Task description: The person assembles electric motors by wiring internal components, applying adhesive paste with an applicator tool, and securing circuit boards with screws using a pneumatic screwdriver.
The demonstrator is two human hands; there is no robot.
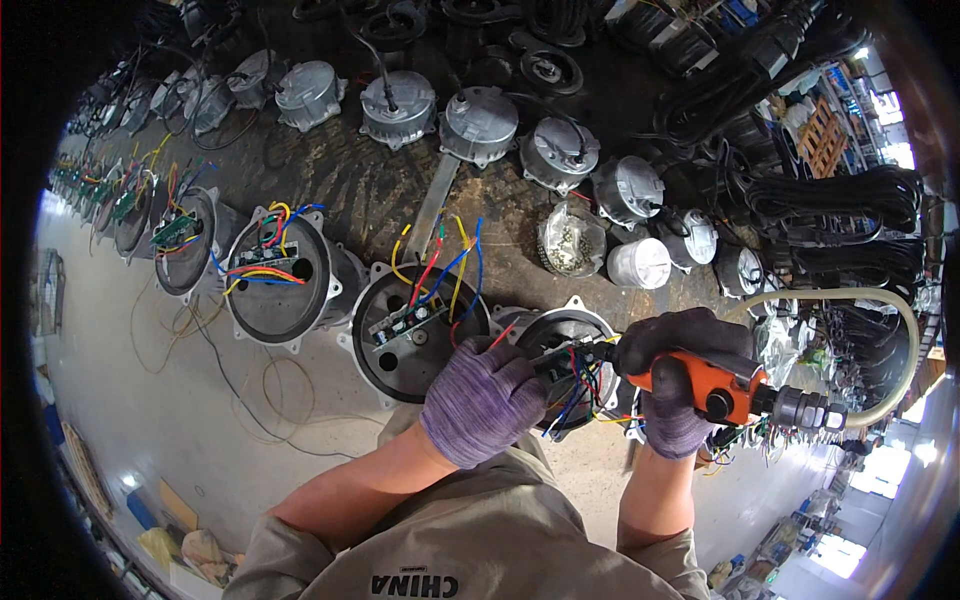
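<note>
Orange and black, a power tool (715, 385) sits in our right hand (678, 335), its gloved fingers closed round the body. We have its dark nose pointing left over the open mouth of a round metal housing (598, 322), which stands near the front edge of the worktop (330, 175), between our two hands. A pale hose (912, 345) loops away on the right of the tool.

Our left hand (485, 400), in a purple knit glove, reaches to the housing's left side with its fingers curled; we cannot tell whether they pinch anything. Coloured wires (577, 390) bunch inside the housing, just beside the tool's nose.

Next to it on our left stands another housing (378, 378), with a circuit board (408, 323) inside and red, yellow and blue leads rising from it. Farther back we see a clear bowl (600, 243) of small metal pieces, a flat metal bar (436, 200) and a curved row of silver caps (478, 120).
</note>
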